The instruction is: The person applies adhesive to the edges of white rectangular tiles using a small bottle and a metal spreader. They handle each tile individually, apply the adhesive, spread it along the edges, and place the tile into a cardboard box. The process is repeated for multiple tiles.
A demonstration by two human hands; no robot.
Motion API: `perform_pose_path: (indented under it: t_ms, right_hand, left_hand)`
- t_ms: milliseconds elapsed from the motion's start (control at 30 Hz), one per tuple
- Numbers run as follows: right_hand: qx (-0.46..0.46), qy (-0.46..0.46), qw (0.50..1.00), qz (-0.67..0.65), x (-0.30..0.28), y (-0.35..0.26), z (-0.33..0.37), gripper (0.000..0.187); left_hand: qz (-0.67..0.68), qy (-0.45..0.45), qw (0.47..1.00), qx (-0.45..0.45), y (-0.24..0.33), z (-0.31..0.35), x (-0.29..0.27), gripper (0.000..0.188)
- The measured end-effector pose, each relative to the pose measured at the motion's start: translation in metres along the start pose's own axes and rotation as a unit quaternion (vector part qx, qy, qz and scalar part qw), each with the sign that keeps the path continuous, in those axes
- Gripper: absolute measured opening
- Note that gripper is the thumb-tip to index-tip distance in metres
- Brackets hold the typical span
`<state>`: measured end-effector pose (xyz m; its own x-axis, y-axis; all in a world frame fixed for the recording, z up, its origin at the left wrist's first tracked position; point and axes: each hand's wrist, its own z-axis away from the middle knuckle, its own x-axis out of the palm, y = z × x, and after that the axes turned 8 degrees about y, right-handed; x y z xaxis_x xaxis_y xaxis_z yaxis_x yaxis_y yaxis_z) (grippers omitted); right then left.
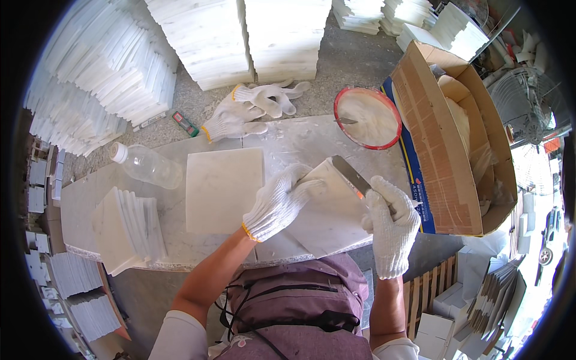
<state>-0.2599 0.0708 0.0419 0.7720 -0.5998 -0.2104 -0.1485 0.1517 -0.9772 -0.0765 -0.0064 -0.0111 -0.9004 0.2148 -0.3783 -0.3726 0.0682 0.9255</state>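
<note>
White knitted gloves cover both of my hands. My left hand (281, 201) grips the upper left side of a white marble tile (327, 204), its fingers partly hidden. In my right hand (393, 225) is a putty knife (352, 175); the broad metal blade lies along the tile's upper right edge, and the handle is mostly hidden in the glove. Left of my left hand, another square marble tile (223, 191) lies flat on the stone worktop. Beyond the hands, a red-rimmed bowl (367, 118) contains whitish paste or powder, with a small dark tool in it.
Several tiles (129, 231) lean together at the left, near a clear plastic bottle (147, 167). Spare gloves (240, 111) and a small green-and-red object (185, 123) lie farther back. Tall tile stacks (282, 42) stand behind. A cardboard box (444, 150) borders the right side.
</note>
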Motion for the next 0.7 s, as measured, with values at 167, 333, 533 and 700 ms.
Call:
perform_pose_path:
  t_ms: [167,333,533,700]
  right_hand:
    - [0.001,0.006,1.0,-0.003,0.0008,-0.0008,0.0015,0.025]
    - [-0.022,0.004,1.0,0.002,0.0,0.0007,0.0029,0.024]
    - [-0.051,-0.002,0.999,0.002,0.0005,0.0028,0.0038,0.024]
    - [-0.073,-0.003,0.997,0.009,-0.0001,0.0059,0.0036,0.024]
  left_hand:
    - [0.012,-0.004,1.0,0.01,-0.0009,-0.0009,0.0,0.027]
    - [-0.008,-0.018,1.0,-0.02,0.0061,-0.0016,-0.002,0.028]
    - [-0.001,-0.018,1.0,-0.018,0.0025,-0.0017,-0.0011,0.027]
    - [0.006,-0.02,1.0,-0.017,-0.0018,-0.0012,-0.0004,0.026]
